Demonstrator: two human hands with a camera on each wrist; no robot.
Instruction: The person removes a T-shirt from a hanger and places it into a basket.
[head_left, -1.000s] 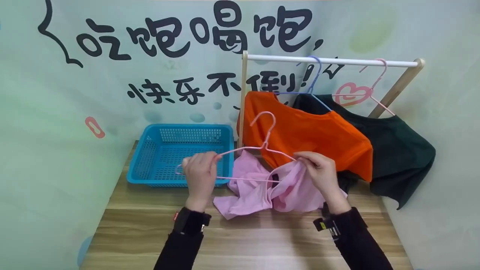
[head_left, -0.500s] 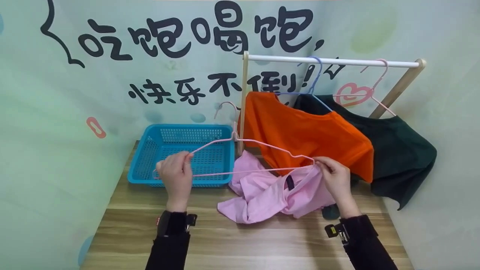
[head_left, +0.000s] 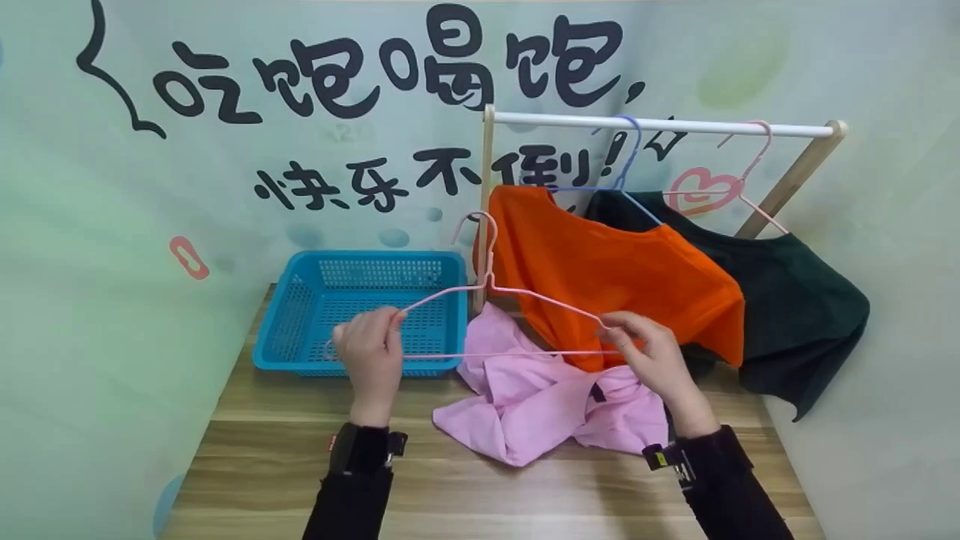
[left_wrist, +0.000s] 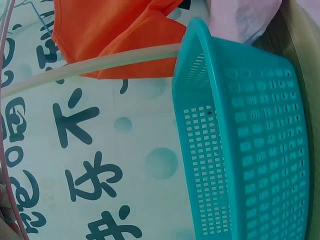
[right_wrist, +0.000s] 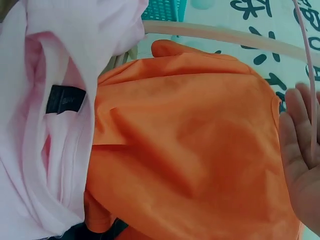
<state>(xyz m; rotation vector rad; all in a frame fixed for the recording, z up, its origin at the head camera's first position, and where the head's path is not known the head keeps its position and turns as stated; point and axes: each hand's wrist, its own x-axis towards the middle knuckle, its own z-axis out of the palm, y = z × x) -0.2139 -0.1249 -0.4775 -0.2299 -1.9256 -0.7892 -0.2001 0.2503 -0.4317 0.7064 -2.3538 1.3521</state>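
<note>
In the head view, we hold the pink hanger [head_left: 490,283] between our 2 hands. Our left hand [head_left: 369,367] curls round its left shoulder; our right hand [head_left: 651,356] appears to pinch the right shoulder between thumb and forefinger, a lighter hold by our judgement. The pink shirt [head_left: 525,420] lies crumpled on the worktop [head_left: 450,495], just right of the blue basket [head_left: 379,256]. The hanger's lower bar crosses it in our sight; whether they touch, we cannot tell. To do this step well, we should keep the left grip firm, hold the hanger level, and use the right fingers to spread the shirt's neck near the dark label [head_left: 598,392].

The hanger's long axis runs left to right, its hook pointing up and the tip turned left. The shirt stretches roughly the same way, a loose flap pointing left. Behind, an orange shirt [head_left: 600,259] and a dark green shirt [head_left: 802,307] hang from the rail [head_left: 697,125].

In the left wrist view, we see mostly the basket; only a sliver of our left hand shows, so its grip cannot be told there.

In the right wrist view, our right hand's visible fingers lie fairly straight along the hanger wire, and the shirt's neck gapes around the label.
</note>
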